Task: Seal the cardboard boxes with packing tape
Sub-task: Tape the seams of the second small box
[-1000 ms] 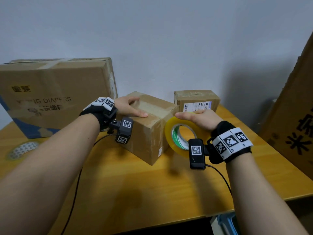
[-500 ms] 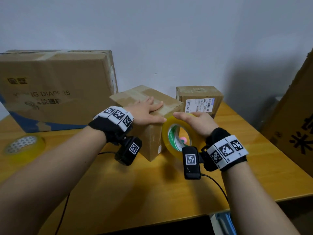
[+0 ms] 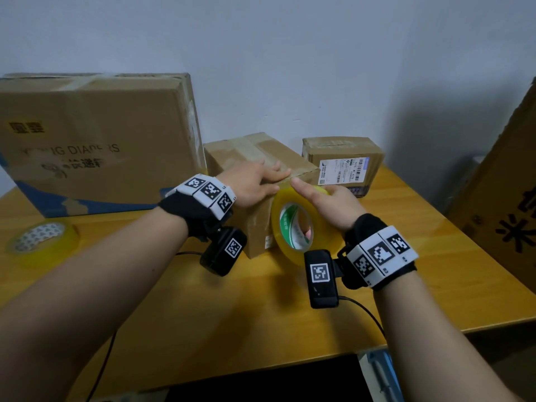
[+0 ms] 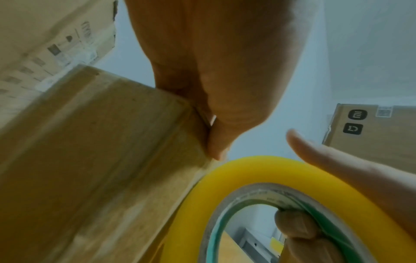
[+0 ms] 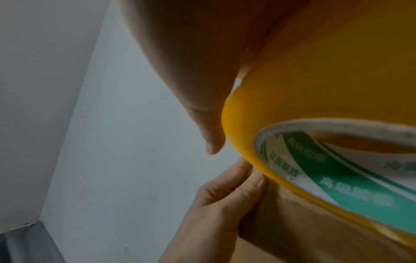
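A medium cardboard box (image 3: pixel 249 153) stands mid-table with old tape strips on top. My left hand (image 3: pixel 256 182) lies flat on its top, fingers straight and pressing at the near right edge. In the right wrist view these fingers (image 5: pixel 227 192) sit on the box (image 5: pixel 315 231) right by the roll. My right hand (image 3: pixel 326 198) holds a yellow packing tape roll (image 3: pixel 293 227) upright against the box's right side, thumb along the outer rim. Its fingers (image 4: pixel 297 229) hook through the core of the roll (image 4: pixel 247 169).
A large printed box (image 3: pixel 95 134) stands at the back left, with a second tape roll (image 3: pixel 43 240) lying flat before it. A small labelled box (image 3: pixel 342 158) sits behind my right hand. Another tall box (image 3: pixel 499 184) borders the wooden table (image 3: pixel 232 329) on the right.
My left hand slid across the box top from its left part to the near right edge. The right hand kept the roll against the box's side, its thumb now close to the left fingers.
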